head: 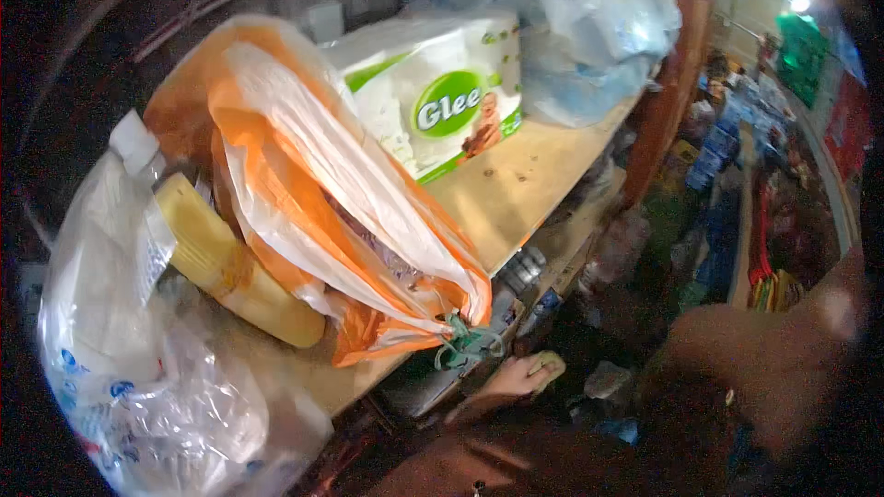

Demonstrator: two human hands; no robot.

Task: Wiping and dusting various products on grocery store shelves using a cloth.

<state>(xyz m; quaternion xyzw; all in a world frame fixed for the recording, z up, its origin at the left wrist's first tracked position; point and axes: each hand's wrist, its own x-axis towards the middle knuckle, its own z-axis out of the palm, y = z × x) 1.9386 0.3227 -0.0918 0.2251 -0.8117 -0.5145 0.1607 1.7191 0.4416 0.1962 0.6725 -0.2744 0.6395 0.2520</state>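
Observation:
My left hand (pixel 514 378) reaches in from below, beside the front edge of a wooden shelf. Its fingers are closed around a small yellowish-green thing (pixel 548 369), perhaps a sponge or folded cloth; blur hides which. Just above the hand, the green tie (pixel 464 345) at the end of an orange-and-white striped plastic bag (pixel 345 221) hangs past the shelf edge. My right hand is out of view. A large, blurred brown shape (pixel 753 366) at the right may be part of my arm.
On the wooden shelf (pixel 511 183) stand a Glee diaper pack (pixel 442 103), a yellow ribbed container (pixel 235 262) and clear plastic bags (pixel 166 386). Translucent bags (pixel 587 34) fill its far end. A reddish-brown post (pixel 666 96) rises there. Cluttered goods (pixel 725 131) line the right side.

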